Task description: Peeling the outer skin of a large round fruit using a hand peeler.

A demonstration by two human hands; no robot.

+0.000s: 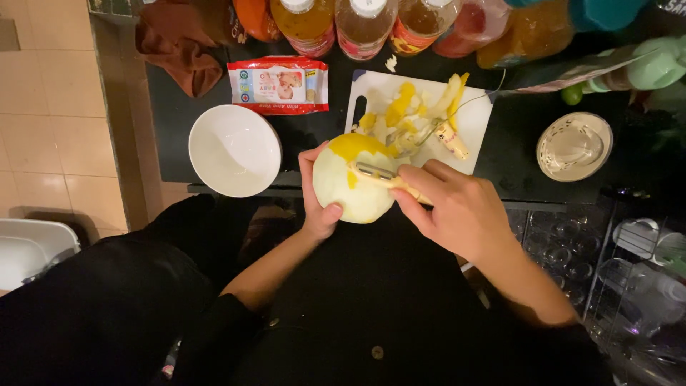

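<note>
While in L grip (pixel 318 207), fruit (pixel 357 182) under peeler (pixel 386 177)

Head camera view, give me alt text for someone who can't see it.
A person's left hand holds a mostly peeled yellow citrus fruit while the right hand draws a peeler across it. Behind it, peel strips lie on a white cutting board, beside a white bowl.

Matt, pithy citrus fruit (pixel 357 187), glossy white ceramic bowl (pixel 234 150), smooth plastic cutting board (pixel 471 121), metal-bladed peeler (pixel 379 174).

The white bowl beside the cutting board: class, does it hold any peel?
No. The bowl looks empty, while the yellow peel lies on the cutting board.
</note>
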